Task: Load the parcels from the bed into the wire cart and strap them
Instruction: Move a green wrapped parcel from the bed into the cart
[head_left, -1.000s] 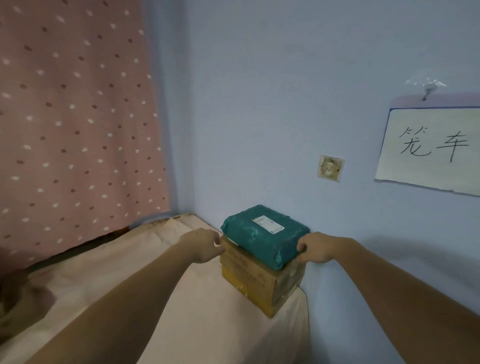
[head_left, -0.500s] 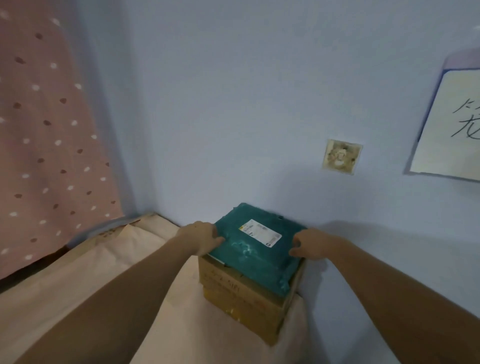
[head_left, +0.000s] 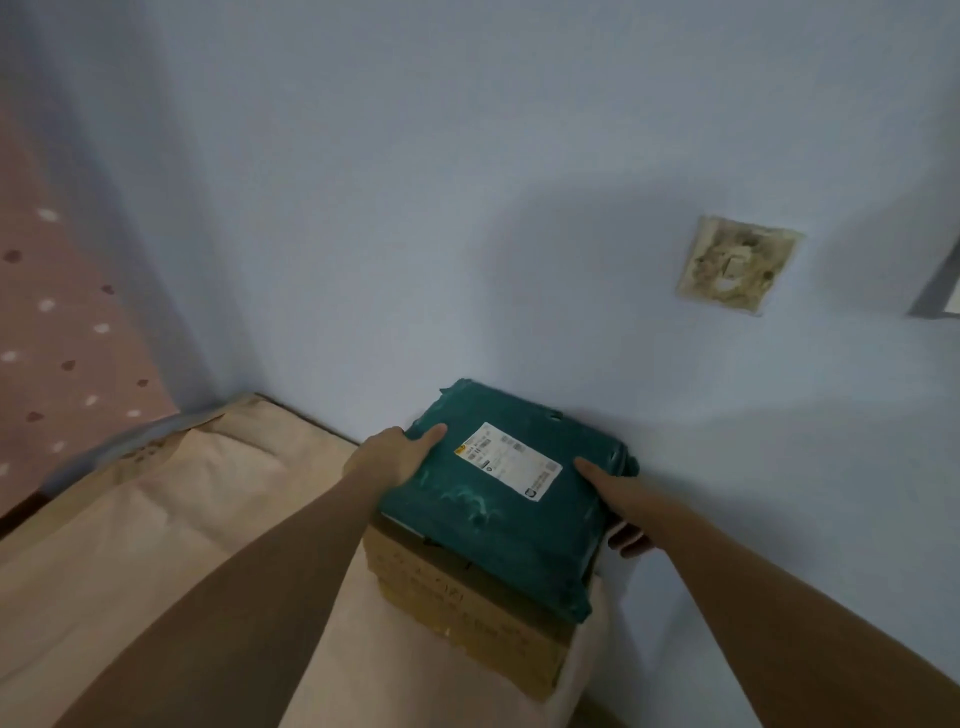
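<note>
Teal parcel (head_left: 498, 499) between both gripping hands (head_left: 498, 478)

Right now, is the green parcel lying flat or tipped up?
Flat. The green parcel lies label-up on the cardboard box, with the left hand and right hand gripping its sides.

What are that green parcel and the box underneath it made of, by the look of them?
The green parcel looks wrapped in thin plastic film, a mailer bag perhaps: dull teal, wrinkled, scuffed pale in spots, with a white paper label stuck on top. The box below looks like plain brown cardboard, matte, with faint print on its side and a worn lower edge. What is inside either cannot be told.
</note>
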